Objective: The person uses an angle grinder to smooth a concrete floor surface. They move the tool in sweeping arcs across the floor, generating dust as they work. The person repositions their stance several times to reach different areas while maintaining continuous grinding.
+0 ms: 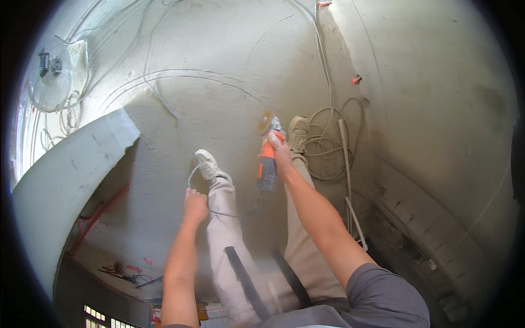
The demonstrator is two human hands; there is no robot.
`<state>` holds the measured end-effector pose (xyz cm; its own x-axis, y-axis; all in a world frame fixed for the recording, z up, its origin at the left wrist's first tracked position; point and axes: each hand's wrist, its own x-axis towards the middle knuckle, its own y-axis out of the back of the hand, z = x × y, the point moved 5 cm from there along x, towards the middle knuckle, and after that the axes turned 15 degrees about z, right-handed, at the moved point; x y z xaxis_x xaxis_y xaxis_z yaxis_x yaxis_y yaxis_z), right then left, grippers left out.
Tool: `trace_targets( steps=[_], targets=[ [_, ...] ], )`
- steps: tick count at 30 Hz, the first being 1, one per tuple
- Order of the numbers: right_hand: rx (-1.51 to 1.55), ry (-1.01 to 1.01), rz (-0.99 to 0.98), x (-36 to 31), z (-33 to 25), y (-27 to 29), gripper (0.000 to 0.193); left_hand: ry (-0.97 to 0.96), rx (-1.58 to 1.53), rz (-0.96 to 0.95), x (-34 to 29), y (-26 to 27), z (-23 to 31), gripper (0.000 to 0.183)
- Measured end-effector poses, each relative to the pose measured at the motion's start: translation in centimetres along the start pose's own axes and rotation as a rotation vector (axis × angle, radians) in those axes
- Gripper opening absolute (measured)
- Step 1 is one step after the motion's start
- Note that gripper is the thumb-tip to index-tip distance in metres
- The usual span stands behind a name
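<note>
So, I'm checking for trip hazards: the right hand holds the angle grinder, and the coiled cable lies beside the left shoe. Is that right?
Not quite: the head view shows the coiled cable beside the right shoe, not the left shoe. The right hand does hold the angle grinder.

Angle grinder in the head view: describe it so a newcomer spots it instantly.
On the grey floor, find the person's beige right shoe. Just left of it, in the right grip, is the angle grinder. Its orange-and-dark body and round yellowish disc set it apart from the plain shoe.
</note>
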<state>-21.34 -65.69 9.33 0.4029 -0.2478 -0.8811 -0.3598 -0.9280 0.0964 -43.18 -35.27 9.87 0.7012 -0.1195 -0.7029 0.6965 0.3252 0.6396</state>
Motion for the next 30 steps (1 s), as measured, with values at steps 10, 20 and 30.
trace_targets(
  steps=[10,20,30],
  targets=[
    [-0.212,0.036,0.111,7.9,-0.7,3.3,0.052,0.487,-1.465,-0.036,8.9,-1.7,19.3,0.079],
    [-0.44,0.067,-0.039,16.4,1.6,5.1,0.042,0.979,-1.394,0.118,19.0,-5.3,29.9,0.053],
    [-0.663,0.185,-0.101,21.8,5.3,3.9,0.049,1.067,-1.228,0.264,22.5,-9.7,28.5,0.048]
  ],
)
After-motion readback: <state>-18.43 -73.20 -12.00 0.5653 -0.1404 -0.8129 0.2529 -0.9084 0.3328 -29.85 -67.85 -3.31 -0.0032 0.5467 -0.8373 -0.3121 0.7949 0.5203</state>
